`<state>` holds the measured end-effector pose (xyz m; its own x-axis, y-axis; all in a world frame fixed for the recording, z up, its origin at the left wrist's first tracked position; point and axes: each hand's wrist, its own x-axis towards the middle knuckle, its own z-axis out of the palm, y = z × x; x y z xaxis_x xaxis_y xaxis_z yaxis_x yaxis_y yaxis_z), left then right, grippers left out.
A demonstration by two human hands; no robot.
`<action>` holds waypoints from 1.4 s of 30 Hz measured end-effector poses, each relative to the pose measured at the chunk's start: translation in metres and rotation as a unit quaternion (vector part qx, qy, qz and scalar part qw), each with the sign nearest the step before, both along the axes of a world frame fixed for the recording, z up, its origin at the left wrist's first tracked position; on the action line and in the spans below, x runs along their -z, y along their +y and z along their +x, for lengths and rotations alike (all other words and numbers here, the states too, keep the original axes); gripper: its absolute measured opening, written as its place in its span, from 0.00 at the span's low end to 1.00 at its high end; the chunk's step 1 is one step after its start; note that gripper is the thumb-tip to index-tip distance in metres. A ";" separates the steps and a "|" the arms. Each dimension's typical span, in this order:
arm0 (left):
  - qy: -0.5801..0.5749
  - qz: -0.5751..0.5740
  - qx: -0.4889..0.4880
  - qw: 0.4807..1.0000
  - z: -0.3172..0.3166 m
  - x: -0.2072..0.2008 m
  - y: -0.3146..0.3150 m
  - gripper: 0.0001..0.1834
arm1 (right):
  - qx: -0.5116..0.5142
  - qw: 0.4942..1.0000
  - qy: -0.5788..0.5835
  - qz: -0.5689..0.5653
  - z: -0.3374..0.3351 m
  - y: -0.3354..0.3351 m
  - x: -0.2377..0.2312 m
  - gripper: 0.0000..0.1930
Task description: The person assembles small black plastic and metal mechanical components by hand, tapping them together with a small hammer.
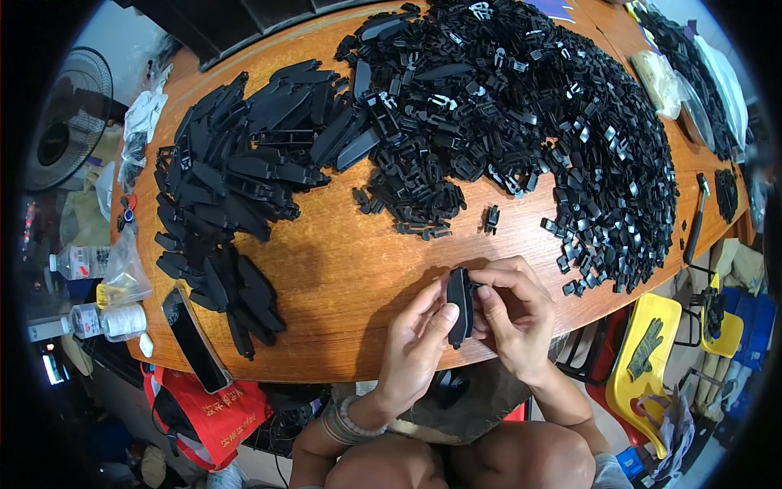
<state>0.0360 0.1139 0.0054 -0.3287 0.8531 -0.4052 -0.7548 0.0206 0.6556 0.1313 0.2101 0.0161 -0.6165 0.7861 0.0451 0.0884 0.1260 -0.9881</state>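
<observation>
Near the table's front edge, my left hand (419,342) grips a long black plastic piece (459,306), its thumb pressed on the near face. My right hand (517,318) closes on the other side of the same piece, thumb and forefinger pinched at its edge. Whether a smaller part sits between those right fingers is hidden. One small black clip (491,218) lies alone on the wood just beyond my hands. Farther off is a heap of small black clips (611,163), and to the left a pile of long black pieces (244,163).
The wooden table (342,269) curves around me. A phone (195,338) rests at its left edge, near a spool of white thread (124,322). A hammer-like tool (697,218) lies at the right edge. Beyond it stands a yellow chair (652,326) with a glove on it. A red bag (216,416) hangs lower left.
</observation>
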 end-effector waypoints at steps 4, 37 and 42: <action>-0.007 0.036 0.030 0.999 -0.004 0.000 -0.003 0.24 | 0.058 0.990 0.008 0.127 0.001 0.008 0.000 0.08; 0.311 -0.081 0.147 0.936 -0.042 -0.046 -0.039 0.20 | -0.206 0.923 -0.052 0.320 0.009 0.015 -0.004 0.19; 0.729 -0.280 -0.254 0.571 -0.138 -0.036 -0.090 0.19 | -0.085 0.927 -0.177 0.319 0.017 0.029 0.008 0.16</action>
